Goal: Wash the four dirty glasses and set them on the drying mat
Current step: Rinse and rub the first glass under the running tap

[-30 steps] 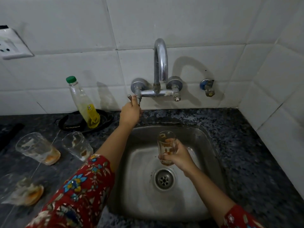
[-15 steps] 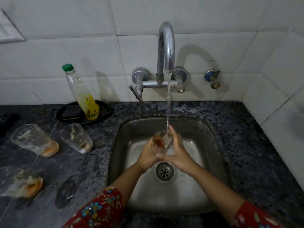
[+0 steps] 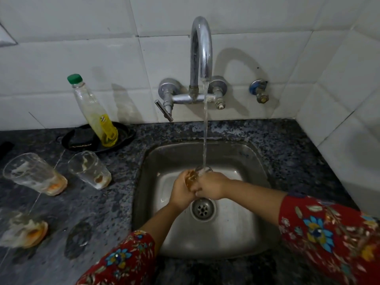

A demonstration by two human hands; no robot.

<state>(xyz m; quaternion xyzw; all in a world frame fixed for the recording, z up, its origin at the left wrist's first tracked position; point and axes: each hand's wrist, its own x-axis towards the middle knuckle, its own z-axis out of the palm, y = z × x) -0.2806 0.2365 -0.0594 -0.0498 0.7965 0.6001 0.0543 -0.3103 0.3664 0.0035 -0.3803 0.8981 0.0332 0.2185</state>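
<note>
On the dark table [image 3: 115, 202], at 8 o'clock from the sink [image 3: 246, 233], sits the first dirty glass [image 3: 22, 231] with orange gunk in its bottom. At 9 o'clock sits the second dirty glass [image 3: 35, 173]. Near it, a bit to the right, is the third dirty glass [image 3: 89, 169], which looks smaller. The three do not touch. At 10 o'clock a soap bottle [image 3: 94, 114] with a green cap leans in a black dish [image 3: 127, 132]. In the middle of the sink, just above the drain [image 3: 203, 208], the left hand [image 3: 181, 192] and the right hand [image 3: 211, 186] are pressed together. Both sets of fingers curl round the fourth glass [image 3: 192, 177]. At 12 o'clock the tap [image 3: 201, 58] sticks out of the white wall, and its water [image 3: 205, 130] falls straight down onto the top of that glass. Both arms wear red flowery sleeves [image 3: 123, 262].
</note>
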